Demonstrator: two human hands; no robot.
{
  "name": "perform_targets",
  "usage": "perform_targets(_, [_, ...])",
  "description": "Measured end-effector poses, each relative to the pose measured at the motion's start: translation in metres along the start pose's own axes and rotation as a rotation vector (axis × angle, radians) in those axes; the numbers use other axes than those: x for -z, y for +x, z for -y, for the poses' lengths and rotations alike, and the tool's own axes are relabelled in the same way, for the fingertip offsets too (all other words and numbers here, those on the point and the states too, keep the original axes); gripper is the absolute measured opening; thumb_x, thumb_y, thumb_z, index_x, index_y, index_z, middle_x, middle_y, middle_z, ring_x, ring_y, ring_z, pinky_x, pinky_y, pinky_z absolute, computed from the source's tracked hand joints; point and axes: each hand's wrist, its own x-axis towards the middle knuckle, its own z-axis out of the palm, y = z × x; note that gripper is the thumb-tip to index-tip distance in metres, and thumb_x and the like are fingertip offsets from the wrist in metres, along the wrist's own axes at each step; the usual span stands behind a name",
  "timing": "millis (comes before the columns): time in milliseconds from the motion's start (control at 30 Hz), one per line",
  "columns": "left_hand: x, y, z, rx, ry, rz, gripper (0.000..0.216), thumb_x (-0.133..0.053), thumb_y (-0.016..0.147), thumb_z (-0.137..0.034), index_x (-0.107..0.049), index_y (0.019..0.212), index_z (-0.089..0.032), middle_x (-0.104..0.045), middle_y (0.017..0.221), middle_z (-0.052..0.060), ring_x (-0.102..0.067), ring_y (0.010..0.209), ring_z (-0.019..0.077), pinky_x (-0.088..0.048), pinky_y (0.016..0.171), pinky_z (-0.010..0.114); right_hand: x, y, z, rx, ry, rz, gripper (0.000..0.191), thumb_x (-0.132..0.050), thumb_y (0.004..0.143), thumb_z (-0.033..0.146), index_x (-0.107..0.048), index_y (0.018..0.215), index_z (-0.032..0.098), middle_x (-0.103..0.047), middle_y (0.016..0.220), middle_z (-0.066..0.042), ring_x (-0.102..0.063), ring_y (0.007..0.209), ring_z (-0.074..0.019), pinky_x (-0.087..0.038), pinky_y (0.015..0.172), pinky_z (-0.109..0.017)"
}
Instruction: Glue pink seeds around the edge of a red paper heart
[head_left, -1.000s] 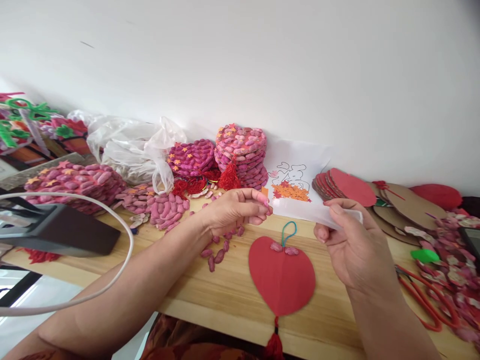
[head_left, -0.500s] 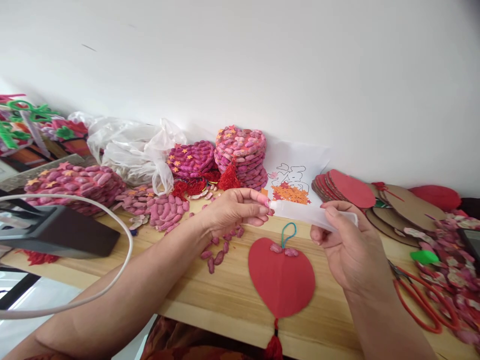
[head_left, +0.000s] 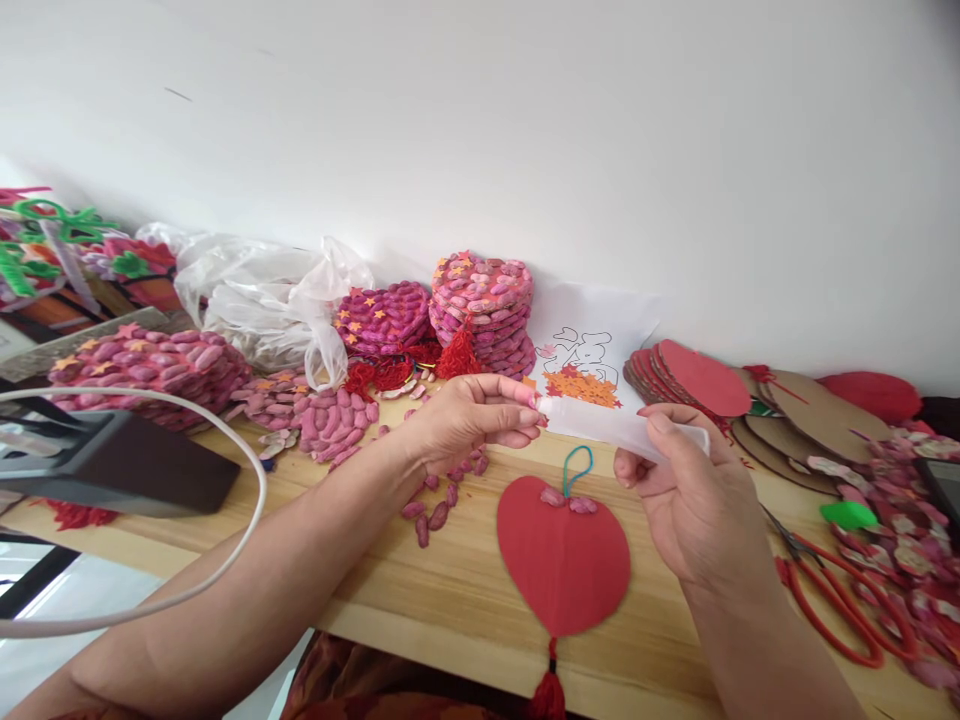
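My right hand [head_left: 694,490] is wrapped round a translucent white glue bottle [head_left: 600,425], held level above the table with its nozzle pointing left. At that nozzle, my left hand [head_left: 480,412] pinches a small pink piece that looks like a peanut shell, mostly hidden by the fingertips. Below the hands lies a red heart-shaped card [head_left: 564,560]. Two pink peanut shells [head_left: 568,500] sit along its top edge, under a teal cord loop [head_left: 577,470], and a red tassel [head_left: 548,692] hangs from its point.
Loose pink peanut shells [head_left: 437,512] lie left of the card. Behind are stacked shell-covered hearts [head_left: 482,310], orange stars [head_left: 581,387] on paper and a plastic bag [head_left: 262,300]. Red-handled scissors [head_left: 840,600] and cardboard hearts [head_left: 810,400] are right; a white cable [head_left: 259,480] arches left.
My right hand and the glue bottle have shifted slightly left, showing more of the scissors. My left hand has hardly moved, and the heart card has stayed where it was.
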Motion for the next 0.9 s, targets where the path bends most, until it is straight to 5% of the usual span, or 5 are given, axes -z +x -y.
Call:
perform_targets(400, [-0.0003, -0.0002, 0.0006, -0.067, 0.049, 0.002, 0.043, -0.096, 0.06, -0.016, -0.066, 0.091, -0.012, -0.077, 0.08, 0.005, -0.072, 0.071, 0.0116, -0.058, 0.068, 0.021, -0.0002, -0.0001, 0.0016, 0.045, -0.008, -0.024, 0.02, -0.079, 0.084, 0.035, -0.065, 0.089, 0.022, -0.06, 0.067, 0.002, -0.059, 0.054, -0.0137, -0.049, 0.05, -0.027])
perform_targets(900, [0.0001, -0.0029, -0.0015, -0.064, 0.269, -0.008, 0.029, -0.089, 0.066, -0.012, -0.067, 0.084, -0.012, -0.075, 0.079, 0.004, -0.067, 0.067, 0.0088, -0.054, 0.064, 0.019, 0.0065, -0.0074, 0.0006, 0.209, -0.2, -0.036, 0.019, -0.08, 0.089, 0.037, -0.068, 0.097, 0.024, -0.066, 0.07, 0.002, -0.062, 0.058, -0.0127, -0.052, 0.056, -0.025])
